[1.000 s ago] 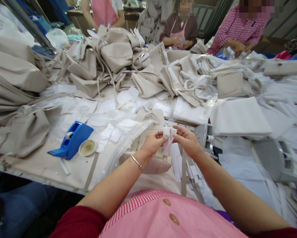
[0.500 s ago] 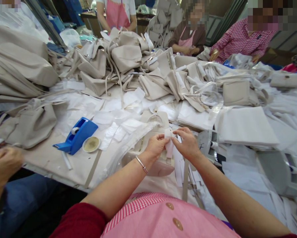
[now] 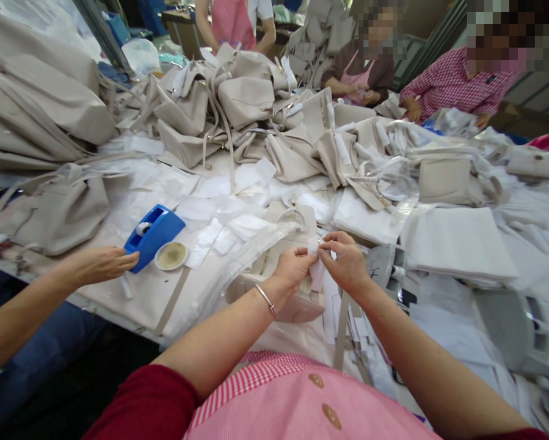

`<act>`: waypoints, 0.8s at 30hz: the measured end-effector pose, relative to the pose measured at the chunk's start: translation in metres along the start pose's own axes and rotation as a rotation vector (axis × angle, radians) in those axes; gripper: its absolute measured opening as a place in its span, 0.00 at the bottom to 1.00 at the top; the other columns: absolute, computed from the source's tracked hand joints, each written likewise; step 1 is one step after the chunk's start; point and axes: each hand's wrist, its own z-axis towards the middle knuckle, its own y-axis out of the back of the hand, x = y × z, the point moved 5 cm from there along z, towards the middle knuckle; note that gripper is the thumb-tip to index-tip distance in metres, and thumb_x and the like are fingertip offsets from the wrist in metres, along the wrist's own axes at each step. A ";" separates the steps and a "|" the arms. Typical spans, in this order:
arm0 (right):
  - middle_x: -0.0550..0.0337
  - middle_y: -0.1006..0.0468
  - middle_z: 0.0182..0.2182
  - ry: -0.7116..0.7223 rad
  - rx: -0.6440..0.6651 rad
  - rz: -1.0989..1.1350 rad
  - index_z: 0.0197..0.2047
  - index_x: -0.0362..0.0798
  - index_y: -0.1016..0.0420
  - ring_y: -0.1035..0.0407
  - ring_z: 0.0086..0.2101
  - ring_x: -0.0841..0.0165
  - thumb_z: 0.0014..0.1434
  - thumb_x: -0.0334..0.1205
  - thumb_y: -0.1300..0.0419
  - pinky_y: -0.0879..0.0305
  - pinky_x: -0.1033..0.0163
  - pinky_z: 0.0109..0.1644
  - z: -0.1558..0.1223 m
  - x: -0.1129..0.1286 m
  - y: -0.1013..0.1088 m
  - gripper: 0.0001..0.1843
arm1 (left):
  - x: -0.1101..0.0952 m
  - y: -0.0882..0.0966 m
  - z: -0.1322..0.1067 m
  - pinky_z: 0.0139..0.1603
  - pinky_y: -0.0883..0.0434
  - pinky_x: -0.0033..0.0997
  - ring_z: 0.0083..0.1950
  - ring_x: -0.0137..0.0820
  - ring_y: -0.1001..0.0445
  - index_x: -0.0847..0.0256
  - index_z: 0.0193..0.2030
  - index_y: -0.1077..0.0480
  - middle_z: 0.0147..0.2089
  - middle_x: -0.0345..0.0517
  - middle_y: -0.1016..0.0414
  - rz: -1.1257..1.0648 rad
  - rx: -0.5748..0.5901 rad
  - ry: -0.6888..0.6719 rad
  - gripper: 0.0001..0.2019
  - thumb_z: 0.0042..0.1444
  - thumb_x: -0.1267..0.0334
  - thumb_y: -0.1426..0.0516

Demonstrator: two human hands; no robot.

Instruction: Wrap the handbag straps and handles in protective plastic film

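In front of me a beige handbag [image 3: 299, 305] lies on the table, with thin clear plastic [image 3: 228, 278] along its left side. My left hand [image 3: 294, 269] is closed over the bag, its thumb and fingertips pinching a small white wrapping piece [image 3: 313, 245] around part of a strap with a pale pink lower length. Close against it, my right hand [image 3: 345, 261] has thumb and forefinger pinched at the wrapping's right edge, by a bit of metal hardware. What exactly sits between the right fingertips is too small to make out.
A co-worker's hand [image 3: 102, 264] touches a blue tape dispenser [image 3: 154, 238] at left, beside a small round dish [image 3: 171, 255]. Grey tape dispensers [image 3: 386, 266] and stacked white sheets [image 3: 457, 241] lie right. Beige bags [image 3: 247, 101] are heaped behind; several people stand beyond.
The co-worker's hand at left has reached right to the blue dispenser. My hands stay pinched at the white wrapping with little movement. The view has shifted slightly.
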 end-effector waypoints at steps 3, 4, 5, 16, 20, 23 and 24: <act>0.54 0.22 0.39 -0.120 0.058 0.135 0.29 0.49 0.20 0.28 0.42 0.61 0.55 0.37 0.41 0.35 0.55 0.50 0.000 -0.010 -0.002 0.08 | 0.003 0.000 0.002 0.30 0.32 0.24 0.29 0.25 0.28 0.64 0.31 0.25 0.28 0.40 0.24 -0.008 -0.006 0.007 0.16 0.35 0.63 0.28; 0.54 0.22 0.39 -0.179 0.084 0.204 0.29 0.48 0.20 0.28 0.42 0.61 0.55 0.39 0.40 0.34 0.55 0.49 0.000 -0.014 -0.004 0.09 | 0.003 0.001 0.002 0.31 0.32 0.25 0.29 0.25 0.28 0.64 0.31 0.25 0.28 0.40 0.24 -0.014 0.002 0.015 0.16 0.35 0.63 0.27; 0.54 0.22 0.40 -0.234 0.112 0.274 0.28 0.48 0.20 0.28 0.42 0.61 0.55 0.41 0.40 0.34 0.55 0.49 0.000 -0.019 -0.006 0.09 | 0.004 0.001 0.002 0.32 0.31 0.26 0.29 0.26 0.27 0.64 0.31 0.25 0.28 0.40 0.24 -0.019 0.014 0.026 0.16 0.35 0.62 0.27; 0.59 0.22 0.35 -0.544 0.107 0.786 0.41 0.48 0.22 0.32 0.31 0.70 0.53 0.47 0.35 0.37 0.64 0.33 -0.014 -0.030 -0.003 0.15 | -0.004 -0.001 -0.004 0.38 0.27 0.29 0.34 0.30 0.25 0.65 0.40 0.23 0.35 0.48 0.21 -0.085 0.273 0.130 0.18 0.42 0.62 0.29; 0.57 0.21 0.35 -0.480 0.244 0.798 0.47 0.47 0.23 0.33 0.30 0.69 0.53 0.48 0.34 0.37 0.64 0.31 -0.020 -0.019 -0.006 0.20 | -0.009 -0.005 -0.009 0.42 0.28 0.32 0.39 0.34 0.24 0.64 0.44 0.23 0.40 0.51 0.21 -0.064 0.390 0.069 0.16 0.48 0.62 0.32; 0.59 0.21 0.33 -0.451 0.221 0.771 0.44 0.47 0.21 0.34 0.29 0.70 0.52 0.48 0.34 0.37 0.64 0.31 -0.020 -0.018 -0.005 0.18 | -0.014 -0.007 -0.014 0.46 0.28 0.33 0.42 0.37 0.24 0.64 0.45 0.23 0.42 0.54 0.21 -0.014 0.414 0.047 0.16 0.51 0.58 0.34; 0.60 0.22 0.32 -0.445 0.227 0.757 0.43 0.48 0.20 0.35 0.28 0.70 0.53 0.48 0.34 0.38 0.64 0.31 -0.020 -0.019 -0.005 0.17 | -0.015 -0.007 -0.014 0.46 0.28 0.33 0.42 0.37 0.24 0.64 0.45 0.23 0.41 0.53 0.20 0.009 0.416 0.038 0.17 0.52 0.56 0.35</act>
